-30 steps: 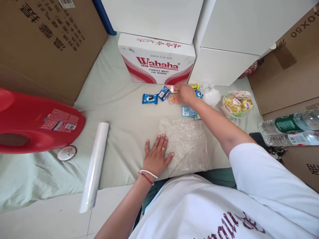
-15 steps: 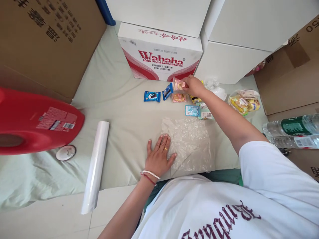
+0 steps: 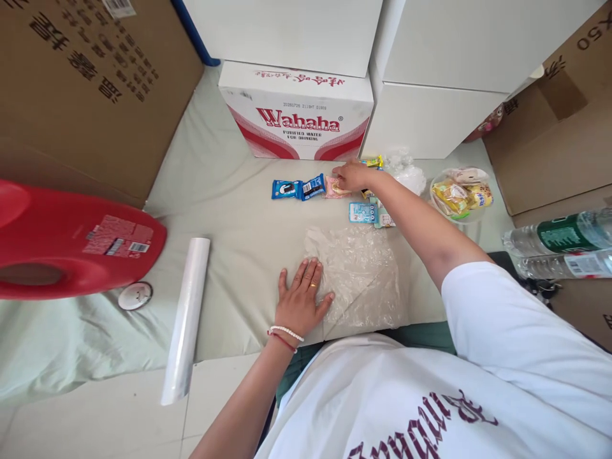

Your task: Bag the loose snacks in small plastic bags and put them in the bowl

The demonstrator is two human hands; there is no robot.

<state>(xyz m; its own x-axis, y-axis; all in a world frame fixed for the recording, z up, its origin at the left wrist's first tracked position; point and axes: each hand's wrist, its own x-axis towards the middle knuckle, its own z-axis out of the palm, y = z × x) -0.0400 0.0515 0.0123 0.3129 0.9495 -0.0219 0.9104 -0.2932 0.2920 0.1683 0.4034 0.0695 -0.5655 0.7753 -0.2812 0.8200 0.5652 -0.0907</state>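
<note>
My left hand (image 3: 300,301) lies flat with fingers spread, pressing the left edge of a clear plastic sheet (image 3: 363,274) on the pale green cloth (image 3: 229,210). My right hand (image 3: 354,175) reaches far forward, fingers together on a pink snack packet (image 3: 333,188) that lies on the cloth. The packet sits in a row to the right of two blue biscuit packets (image 3: 287,189) (image 3: 313,187). A light-blue packet (image 3: 359,212) and another small packet (image 3: 385,220) lie under my forearm, and a yellow packet (image 3: 373,161) lies just past my hand.
A Wahaha water carton (image 3: 296,118) and white boxes (image 3: 430,76) stand behind. A red jug (image 3: 71,239), a round white lid (image 3: 135,295) and a film roll (image 3: 186,319) lie left. Right: a bowl of yellow snacks (image 3: 459,194), crumpled plastic (image 3: 407,173), two water bottles (image 3: 559,236), cardboard boxes (image 3: 559,121).
My right hand lifted the pink packet off the cloth, then lowered it beside the blue packets. The second blue packet now lies in line. My left hand stayed put.
</note>
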